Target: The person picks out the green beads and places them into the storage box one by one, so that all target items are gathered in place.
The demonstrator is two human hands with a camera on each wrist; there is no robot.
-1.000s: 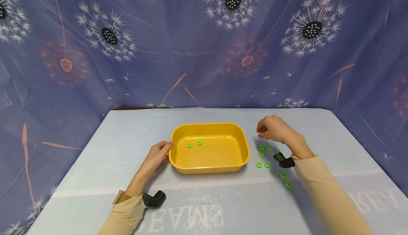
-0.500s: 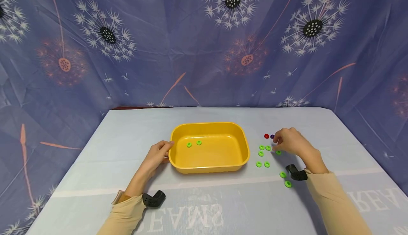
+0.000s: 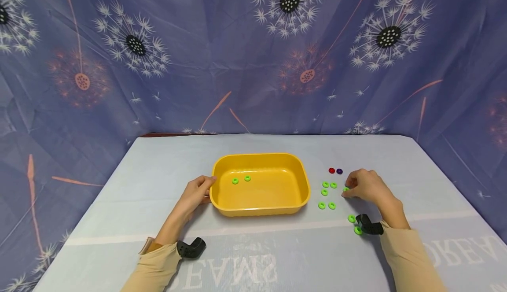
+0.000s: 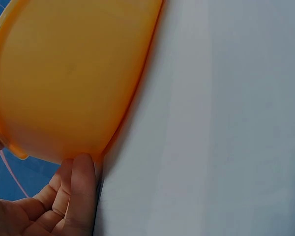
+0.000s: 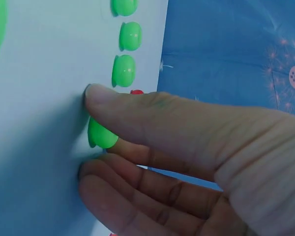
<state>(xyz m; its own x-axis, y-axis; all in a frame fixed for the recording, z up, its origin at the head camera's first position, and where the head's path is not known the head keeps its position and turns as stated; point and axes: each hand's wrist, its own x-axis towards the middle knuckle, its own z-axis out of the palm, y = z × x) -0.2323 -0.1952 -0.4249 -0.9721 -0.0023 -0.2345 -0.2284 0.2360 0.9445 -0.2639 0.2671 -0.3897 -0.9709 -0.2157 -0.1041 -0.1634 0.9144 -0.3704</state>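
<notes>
A yellow plastic tray [image 3: 259, 209] sits mid-table, with two small green rings [image 3: 247, 178] inside near its left end. My left hand [image 3: 196, 190] holds the tray's left end; in the left wrist view its fingertips [image 4: 82, 164] touch the outer wall. To the right, my right hand [image 3: 368, 186] is down at the tabletop, thumb and fingers curled round one green ring [image 5: 102, 132]. In the right wrist view the thumb [image 5: 137, 113] covers part of that ring. Several other green rings [image 3: 332, 205] lie loose between the tray and this hand.
A red bead-like piece [image 3: 332, 170] and a dark purple one [image 3: 339, 171] lie behind the green rings. Two more green rings [image 3: 351, 218] lie near my right wrist. A patterned blue curtain [image 3: 222, 63] hangs behind the white-covered table [image 3: 170, 155].
My right hand has moved right and toward me, down to a green ring. The red and purple pieces, hidden a second ago, now show. My left hand and the tray have stayed put.
</notes>
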